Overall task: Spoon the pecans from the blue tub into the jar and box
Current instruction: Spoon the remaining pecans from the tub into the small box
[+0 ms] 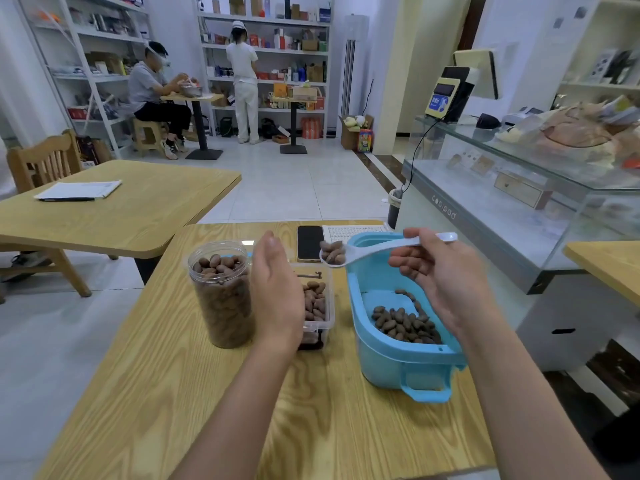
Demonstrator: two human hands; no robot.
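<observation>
Head view. Right hand raised over the blue tub, fingers curled round the handle of a white spoon, pinching it near the far end. Spoon bowl at 9 o'clock from the hand, loaded with a few pecans, held level past the tub's left rim; probably level so nothing rolls off in transit. Bowl hovers above the far end of the clear box, just short of a dark phone lying at 12 o'clock of the box.

Left hand upright between jar and box, fingers straight and pressed together, holding nothing; looks placed as a guard wall to stop stray nuts, though contact with jar or box cannot be told.

Jar at 9 o'clock of the box, open-topped, filled nearly to the neck. Box partly filled, its near half hidden behind the left hand. Remaining pecans heaped in the near right corner of the tub, floor largely bare elsewhere.

Edges: tub sits near the table right edge, handle toward the viewer. Open table at 6 o'clock. Little slack between jar, hand and box; tipping the spoon wants a short, low move. White keyboard at 12 o'clock, beside the phone.
</observation>
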